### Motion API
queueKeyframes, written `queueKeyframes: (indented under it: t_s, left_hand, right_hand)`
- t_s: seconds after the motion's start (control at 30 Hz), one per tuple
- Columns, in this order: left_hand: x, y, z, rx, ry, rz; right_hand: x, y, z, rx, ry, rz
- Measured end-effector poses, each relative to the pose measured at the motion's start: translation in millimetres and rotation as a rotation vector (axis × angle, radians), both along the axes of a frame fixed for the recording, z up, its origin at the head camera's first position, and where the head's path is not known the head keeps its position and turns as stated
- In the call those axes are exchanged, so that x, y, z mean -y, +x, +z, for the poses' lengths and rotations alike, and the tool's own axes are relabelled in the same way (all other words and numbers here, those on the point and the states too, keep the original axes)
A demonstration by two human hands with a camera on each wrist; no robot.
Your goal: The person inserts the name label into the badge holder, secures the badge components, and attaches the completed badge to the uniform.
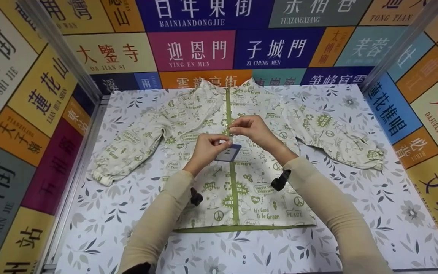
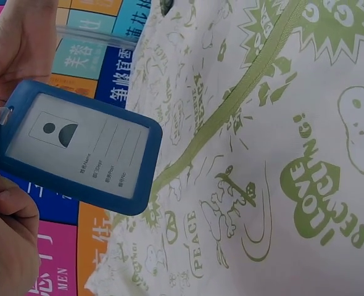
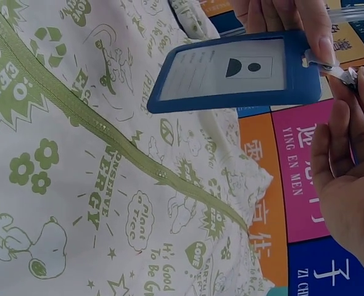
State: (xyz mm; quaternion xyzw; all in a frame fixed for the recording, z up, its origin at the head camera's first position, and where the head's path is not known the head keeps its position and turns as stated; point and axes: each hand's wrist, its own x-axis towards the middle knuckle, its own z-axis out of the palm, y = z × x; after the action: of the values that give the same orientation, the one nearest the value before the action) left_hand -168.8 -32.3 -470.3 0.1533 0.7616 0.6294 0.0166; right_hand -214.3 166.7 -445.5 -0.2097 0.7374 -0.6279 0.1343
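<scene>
A blue-framed ID badge holder (image 1: 226, 153) hangs just above the front of a jacket with a green print (image 1: 200, 182). My left hand (image 1: 206, 150) pinches the badge's slotted top end between thumb and fingers. Close above it, my right hand (image 1: 255, 131) pinches a small clip (image 3: 348, 77) joined to the badge by a clear strap. In the left wrist view, the badge card (image 2: 77, 135) shows a portrait icon and printed lines. Flat on the table, the jacket has its green zip (image 1: 235, 194) down the middle and both sleeves spread outward.
The table (image 1: 378, 213) has a white cover with grey leaves and flowers. Walls of coloured panels (image 1: 196, 49) with Chinese lettering enclose its back and both sides. A metal rail (image 1: 86, 160) runs along the left edge.
</scene>
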Motion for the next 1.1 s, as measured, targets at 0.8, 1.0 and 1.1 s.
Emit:
queueKeyframes:
  t_s: [0.8, 1.0, 1.1]
  left_hand:
    - [-1.2, -17.3, -46.3, 0.065, 0.013, 0.094]
    - [0.9, -18.6, -54.8, 0.138, 0.014, 0.138]
    - [2.8, -20.3, -59.0, 0.166, 0.008, 0.16]
  right_hand:
    - [12.1, -4.3, -25.8, -0.038, -0.016, -0.056]
    - [21.1, -4.5, -35.8, -0.012, -0.078, -0.084]
    - [25.2, -11.9, -52.8, 0.021, -0.09, -0.122]
